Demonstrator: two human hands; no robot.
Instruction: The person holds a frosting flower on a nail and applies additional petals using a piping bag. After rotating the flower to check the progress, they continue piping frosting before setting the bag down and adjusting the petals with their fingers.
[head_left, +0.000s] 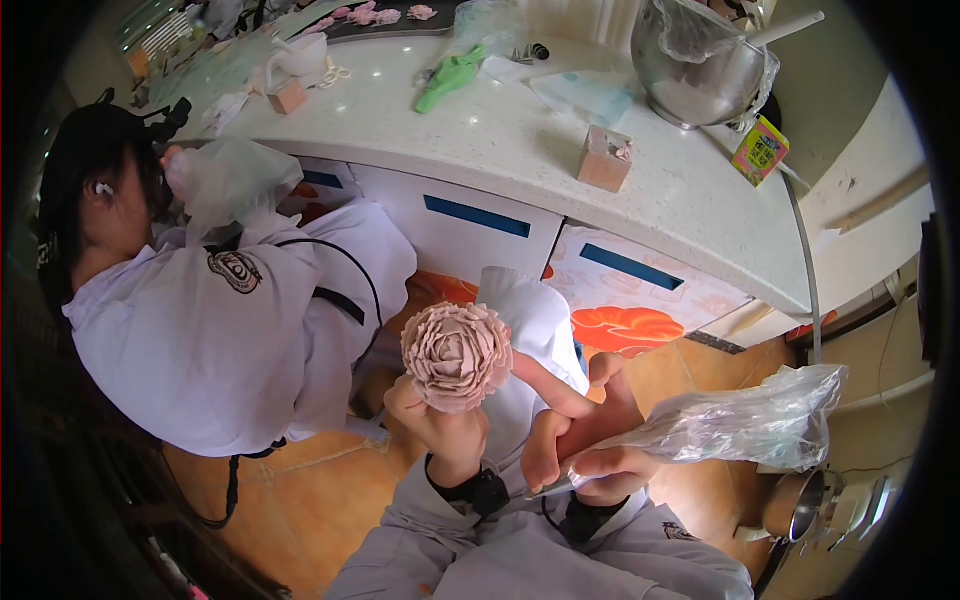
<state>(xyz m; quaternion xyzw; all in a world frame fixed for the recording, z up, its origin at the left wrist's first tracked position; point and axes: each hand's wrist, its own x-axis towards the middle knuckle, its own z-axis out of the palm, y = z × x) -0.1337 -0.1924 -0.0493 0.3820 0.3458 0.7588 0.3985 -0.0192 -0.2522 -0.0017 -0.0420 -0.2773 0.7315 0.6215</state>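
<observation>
A dusty-pink piped flower [456, 357] with many layered petals faces up in front of me. My left hand [440, 422] is closed beneath it; whatever stem or nail supports the flower is hidden by the bloom and fingers. My right hand [590, 430] lies just right of the flower, one finger stretched out to its right edge. A clear plastic piping bag [735, 420] is held between the lower fingers of that hand. Its narrow end points down and left, while its crumpled wide end sticks out to the right.
A person in a white jacket [200, 340] sits close on my left with a plastic bag [240, 180]. The counter [480, 110] ahead bears a steel mixing bowl [690, 70], a wooden block [606, 158], a green piping bag [450, 78] and a yellow-green packet [760, 152].
</observation>
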